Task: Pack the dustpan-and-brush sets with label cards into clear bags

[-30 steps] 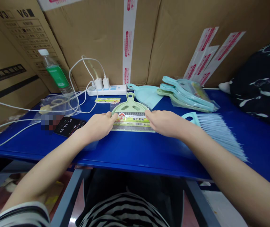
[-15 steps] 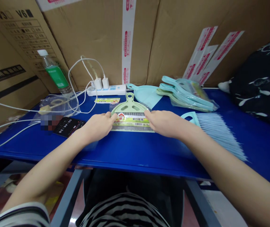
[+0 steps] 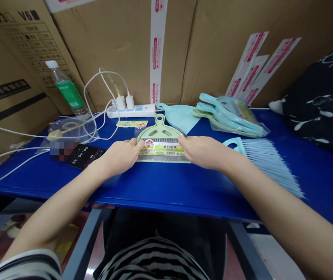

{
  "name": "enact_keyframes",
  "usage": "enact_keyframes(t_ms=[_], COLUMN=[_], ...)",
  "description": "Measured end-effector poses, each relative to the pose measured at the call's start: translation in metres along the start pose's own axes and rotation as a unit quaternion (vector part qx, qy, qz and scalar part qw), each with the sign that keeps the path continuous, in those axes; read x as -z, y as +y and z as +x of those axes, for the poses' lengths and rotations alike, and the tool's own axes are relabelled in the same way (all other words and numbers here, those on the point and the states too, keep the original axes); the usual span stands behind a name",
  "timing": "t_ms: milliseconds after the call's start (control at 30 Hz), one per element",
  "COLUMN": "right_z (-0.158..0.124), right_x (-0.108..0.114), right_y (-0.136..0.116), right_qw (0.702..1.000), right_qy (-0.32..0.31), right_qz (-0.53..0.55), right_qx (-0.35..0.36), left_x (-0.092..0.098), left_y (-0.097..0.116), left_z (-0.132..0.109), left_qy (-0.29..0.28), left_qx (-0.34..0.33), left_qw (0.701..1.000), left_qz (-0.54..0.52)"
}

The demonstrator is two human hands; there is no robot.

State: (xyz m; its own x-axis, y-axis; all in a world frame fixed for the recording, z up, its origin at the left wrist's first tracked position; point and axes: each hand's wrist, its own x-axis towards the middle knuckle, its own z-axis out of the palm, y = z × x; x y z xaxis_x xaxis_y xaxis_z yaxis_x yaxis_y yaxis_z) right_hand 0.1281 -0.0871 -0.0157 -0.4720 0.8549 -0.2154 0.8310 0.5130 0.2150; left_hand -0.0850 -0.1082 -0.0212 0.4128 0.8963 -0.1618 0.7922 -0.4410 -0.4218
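Note:
A light green dustpan and brush set (image 3: 162, 133) in a clear bag lies flat on the blue table in front of me, handle pointing away. Its yellow-green label (image 3: 166, 147) runs across the bristles. My left hand (image 3: 123, 155) grips the left edge with fingers closed, and my right hand (image 3: 201, 152) does the same at the right edge; both sets of fingertips are partly hidden. Just beyond the set lies a light blue dustpan (image 3: 183, 116). To the right of my right hand, a light blue brush (image 3: 268, 163) rests with its bristles spread toward me.
Bagged blue and green dustpan sets (image 3: 230, 114) are stacked at the back right. A white power strip (image 3: 137, 111) with cables sits at the back. On the left are a bottle (image 3: 68, 91), a phone (image 3: 84, 156) and a plastic bag holding tape (image 3: 70, 128). Cardboard boxes (image 3: 119, 39) wall the rear.

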Motion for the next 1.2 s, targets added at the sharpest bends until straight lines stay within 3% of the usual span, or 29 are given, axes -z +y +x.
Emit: enact_keyframes(t_ms=[833, 1033, 1200], right_z=[0.0031, 0.0023, 0.0062], right_x=[0.0065, 0.0052, 0.0017], right_y=[0.0083, 0.0091, 0.0066], right_qw=[0.997, 0.998, 0.989], right_qy=[-0.018, 0.020, 0.091], right_qz=[0.073, 0.065, 0.084], right_qx=[-0.021, -0.011, 0.084], left_x=[0.0051, 0.0051, 0.0039], left_y=[-0.0002, 0.0006, 0.0003], left_z=[0.0004, -0.0007, -0.0013], left_qy=[-0.006, 0.007, 0.035], left_qx=[0.012, 0.003, -0.014], left_qw=[1.000, 1.000, 0.999], left_qz=[-0.012, -0.001, -0.003])
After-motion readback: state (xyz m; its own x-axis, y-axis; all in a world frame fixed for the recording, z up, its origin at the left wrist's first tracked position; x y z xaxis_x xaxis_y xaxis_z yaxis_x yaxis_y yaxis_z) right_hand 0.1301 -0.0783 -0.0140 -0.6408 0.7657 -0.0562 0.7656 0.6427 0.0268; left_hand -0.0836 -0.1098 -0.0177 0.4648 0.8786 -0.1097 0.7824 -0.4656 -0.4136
